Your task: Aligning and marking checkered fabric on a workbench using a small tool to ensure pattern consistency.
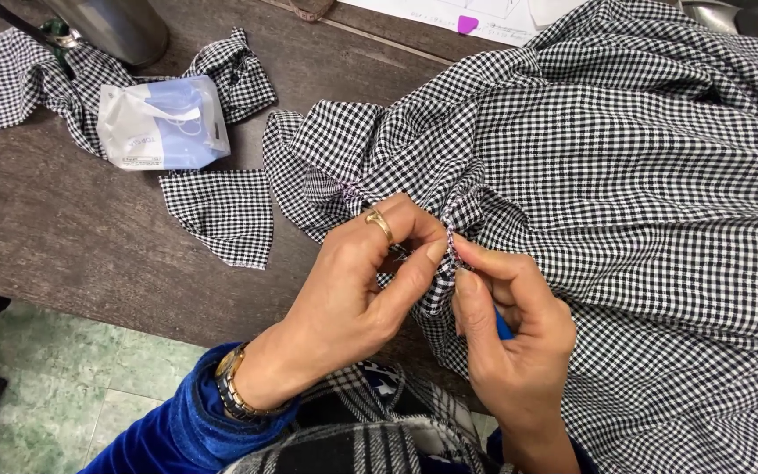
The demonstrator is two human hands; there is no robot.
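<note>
A large black-and-white checked cloth (625, 175) lies bunched over the right side of a dark wooden table (72, 246). My left hand (361, 290), with a gold ring and a wristwatch, pinches a gathered edge of the cloth between thumb and forefinger. My right hand (511, 333) pinches the same edge just to the right, fingertips almost touching the left ones. A small blue tool (504, 328) shows inside the right fist; its tip is hidden. A line of pinkish stitches runs along the pinched seam.
Loose checked scraps (221, 211) lie left of the hands, and more scraps (10, 75) at far left. A white-and-blue plastic packet (161, 123) rests on them. A metal container (116, 26) stands at the back left. White paper (475, 17) lies at the back. Green floor tiles (89, 377) show below.
</note>
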